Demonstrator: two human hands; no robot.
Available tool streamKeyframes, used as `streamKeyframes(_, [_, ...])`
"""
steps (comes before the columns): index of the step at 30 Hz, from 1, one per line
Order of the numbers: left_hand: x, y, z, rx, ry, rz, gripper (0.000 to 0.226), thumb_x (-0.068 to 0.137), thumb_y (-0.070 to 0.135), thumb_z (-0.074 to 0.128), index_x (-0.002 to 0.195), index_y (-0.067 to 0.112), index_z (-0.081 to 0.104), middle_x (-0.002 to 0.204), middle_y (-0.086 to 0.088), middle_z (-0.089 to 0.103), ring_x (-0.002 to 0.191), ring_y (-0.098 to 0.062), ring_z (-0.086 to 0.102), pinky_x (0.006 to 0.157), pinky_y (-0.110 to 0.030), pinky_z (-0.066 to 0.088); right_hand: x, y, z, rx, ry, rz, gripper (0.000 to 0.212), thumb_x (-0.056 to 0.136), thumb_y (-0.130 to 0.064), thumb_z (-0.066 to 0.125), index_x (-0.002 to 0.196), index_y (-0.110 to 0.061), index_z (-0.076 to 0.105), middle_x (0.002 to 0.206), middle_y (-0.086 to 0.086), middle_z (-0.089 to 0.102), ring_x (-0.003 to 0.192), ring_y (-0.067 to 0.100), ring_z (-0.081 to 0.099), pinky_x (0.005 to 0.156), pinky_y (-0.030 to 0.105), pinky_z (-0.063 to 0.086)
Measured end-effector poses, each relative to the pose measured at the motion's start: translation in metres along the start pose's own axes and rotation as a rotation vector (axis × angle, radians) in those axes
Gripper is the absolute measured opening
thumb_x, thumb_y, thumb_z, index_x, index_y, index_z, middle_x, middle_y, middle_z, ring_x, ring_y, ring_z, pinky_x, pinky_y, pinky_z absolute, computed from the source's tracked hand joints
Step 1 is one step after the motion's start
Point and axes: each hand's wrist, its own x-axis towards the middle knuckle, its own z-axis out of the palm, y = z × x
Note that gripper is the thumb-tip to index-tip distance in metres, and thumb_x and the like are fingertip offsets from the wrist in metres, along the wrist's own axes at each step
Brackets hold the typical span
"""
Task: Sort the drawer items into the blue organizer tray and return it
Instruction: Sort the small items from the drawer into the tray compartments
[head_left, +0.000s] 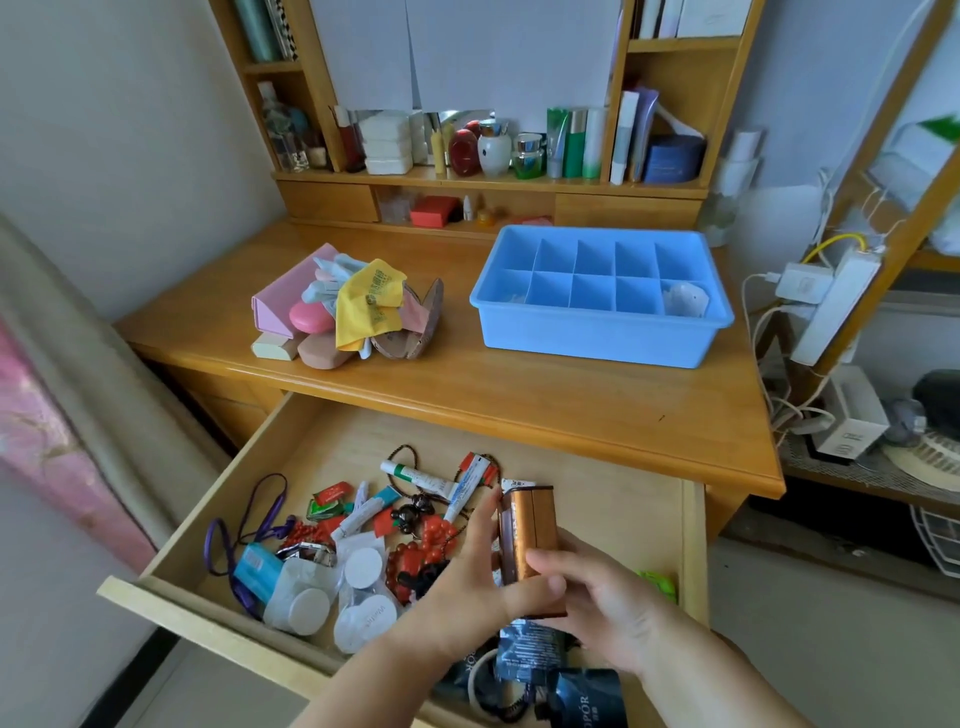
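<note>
Hands met over the drawer (693, 540): my left hand (457, 587) and right hand (602, 603) both gripped the copper case (527, 535), long axis pointing away. Blue tray (597, 332) sat beyond the drawer, on the surface, ahead-right, nearer my right.

Glossy copper-metal case (530, 540), matt wooden drawer (644, 514)

Tray (597, 332) on desk (467, 384), behind drawer (291, 457)

Blue organizer tray (597, 332) on the desk, drawer (363, 431) open below.
Its ten compartments look mostly bare; small clutter (358, 551) lies heaped in the drawer's left half.
</note>
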Motion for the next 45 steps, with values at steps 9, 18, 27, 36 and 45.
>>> streamKeyframes(9, [-0.002,-0.002,-0.026,-0.358,0.006,-0.064,0.075,0.067,0.034,0.075,0.135,0.042,0.044,0.122,0.005,0.063,0.111,-0.016,0.062,0.089,-0.040,0.054,-0.003,-0.004,-0.013,0.189,-0.011,-0.002,0.071,0.045,-0.032,0.093,0.107,-0.006,0.072,0.116,0.025,0.065,0.104,0.041,0.063,0.091,0.054,0.050])
streamKeyframes(18, [0.005,0.018,-0.033,-0.286,0.568,-0.044,0.049,0.077,0.042,0.071,0.120,0.025,0.058,0.102,-0.004,0.070,0.087,-0.019,0.069,0.075,-0.039,0.059,0.023,-0.026,0.020,0.428,-0.031,-0.154,0.069,0.067,-0.001,0.072,0.132,0.001,0.047,0.128,0.026,0.057,0.116,0.042,0.056,0.096,0.053,0.047])
streamKeyframes(27, [0.005,0.060,-0.042,0.443,0.699,0.444,0.033,0.083,0.013,0.066,0.099,0.042,0.063,0.088,0.017,0.062,0.062,-0.009,0.059,0.053,-0.012,0.044,0.070,-0.060,0.061,0.207,0.002,-0.315,0.070,0.060,-0.007,0.074,0.125,-0.010,0.046,0.104,0.016,0.063,0.096,0.030,0.060,0.089,0.037,0.046])
streamKeyframes(36, [0.052,0.096,-0.119,0.513,0.685,0.377,0.017,0.083,0.018,0.069,0.082,0.035,0.067,0.069,0.006,0.062,0.060,-0.005,0.052,0.055,-0.013,0.040,0.102,-0.094,0.020,-0.700,0.269,-0.481,0.063,0.069,-0.065,0.066,0.125,-0.042,0.047,0.126,-0.021,0.052,0.119,-0.001,0.049,0.097,0.022,0.039])
streamKeyframes(45, [0.221,0.157,-0.212,0.939,0.640,0.380,0.017,0.090,0.009,0.055,0.100,0.010,0.069,0.094,0.003,0.058,0.088,-0.013,0.051,0.069,-0.015,0.035,0.120,-0.097,-0.045,-1.770,0.548,-0.561,0.059,0.082,-0.071,0.036,0.122,-0.034,0.057,0.136,-0.013,0.047,0.125,0.014,0.047,0.104,0.034,0.040])
